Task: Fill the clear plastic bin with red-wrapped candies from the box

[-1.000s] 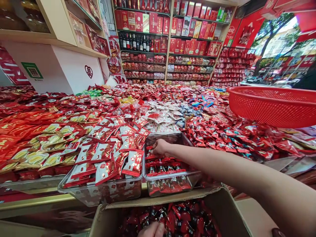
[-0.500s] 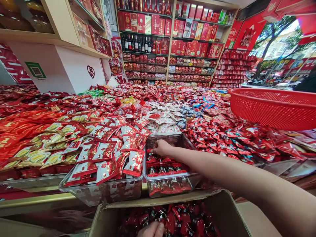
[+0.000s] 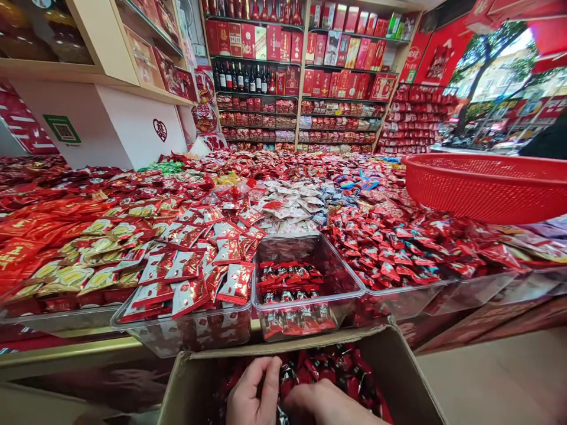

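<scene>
At the bottom centre of the frame, the left hand (image 3: 252, 394) and the right hand (image 3: 330, 404) were both down in the cardboard box (image 3: 411, 378), over loose red-and-black packets (image 3: 349, 375); the left had its thumb and forefinger drawn together with a shiny wrapper just beneath, though whether it gripped anything could not be told; the right was blurred, its fingertips hidden among the packets, so its grip could not be told either; at the centre of the frame, the clear plastic bin (image 3: 342, 268) held similar-looking packets in neat rows (image 3: 290, 274), untouched by either hand; it looked only part filled, since the rows stopped short of its right wall and sat below its rim, while a good many packets lay loose in the box; just left of it, red-and-white packets (image 3: 188, 265) were heaped above the rim of a neighbouring bin (image 3: 177, 337).
</scene>
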`<state>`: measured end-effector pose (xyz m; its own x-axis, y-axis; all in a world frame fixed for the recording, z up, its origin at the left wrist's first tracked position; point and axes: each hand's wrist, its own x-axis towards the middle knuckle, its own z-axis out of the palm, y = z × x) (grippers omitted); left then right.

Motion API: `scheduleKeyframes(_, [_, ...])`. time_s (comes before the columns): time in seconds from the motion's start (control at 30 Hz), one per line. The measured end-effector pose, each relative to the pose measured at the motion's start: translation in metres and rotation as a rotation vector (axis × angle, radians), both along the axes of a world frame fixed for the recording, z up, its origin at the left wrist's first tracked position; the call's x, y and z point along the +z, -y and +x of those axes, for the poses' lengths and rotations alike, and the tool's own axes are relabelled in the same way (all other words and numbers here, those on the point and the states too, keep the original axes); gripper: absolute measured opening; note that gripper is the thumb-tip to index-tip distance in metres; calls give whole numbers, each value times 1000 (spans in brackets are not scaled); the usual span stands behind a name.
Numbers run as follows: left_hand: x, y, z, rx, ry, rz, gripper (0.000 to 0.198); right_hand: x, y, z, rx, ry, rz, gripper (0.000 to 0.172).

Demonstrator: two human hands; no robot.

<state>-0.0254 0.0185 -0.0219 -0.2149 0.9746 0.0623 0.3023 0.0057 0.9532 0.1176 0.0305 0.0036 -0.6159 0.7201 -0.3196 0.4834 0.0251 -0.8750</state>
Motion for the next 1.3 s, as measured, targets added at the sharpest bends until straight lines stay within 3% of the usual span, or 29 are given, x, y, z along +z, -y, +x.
scheduleKeyframes(0.07, [13,-1,5,9,30,-14,27,-11,4,-4,-97,-93,54,18])
scheduleKeyframes(0.17, [29,-2,6,-5,232,-89,34,-2,5,-2,-231,-315,-29,22])
scheduleKeyframes(0.3, [41,3,5,-229,461,-220,28,12,6,6,-245,-487,-292,33])
scheduleKeyframes(0.47, [45,9,10,-210,546,-256,24,14,11,10,-233,-572,-361,32])
scheduleKeyframes(0.57, [41,10,12,-176,471,-224,25,10,14,10,-284,-549,-316,31])
scheduleKeyframes(0.7, [39,12,11,-216,212,-99,24,7,20,13,-380,-547,-102,31])
scheduleKeyframes(0.83, [48,18,11,-212,274,-81,30,33,18,23,-325,-448,7,18])
scheduleKeyframes(0.97, [47,18,-13,-125,248,-122,39,89,-24,34,-334,-426,168,18])
scheduleKeyframes(1.07, [23,7,-51,-85,52,-111,36,114,-80,31,-426,-331,280,17])
scheduleKeyframes(1.13, [4,-1,-75,-59,-28,-91,34,112,-118,23,-447,-172,188,10])
scheduleKeyframes(1.2, [-12,-6,-92,-20,-47,-105,35,99,-150,13,-472,5,35,13])
scheduleKeyframes(1.3, [-21,-9,-100,-45,-156,-116,34,72,-181,-2,-510,173,-94,21])
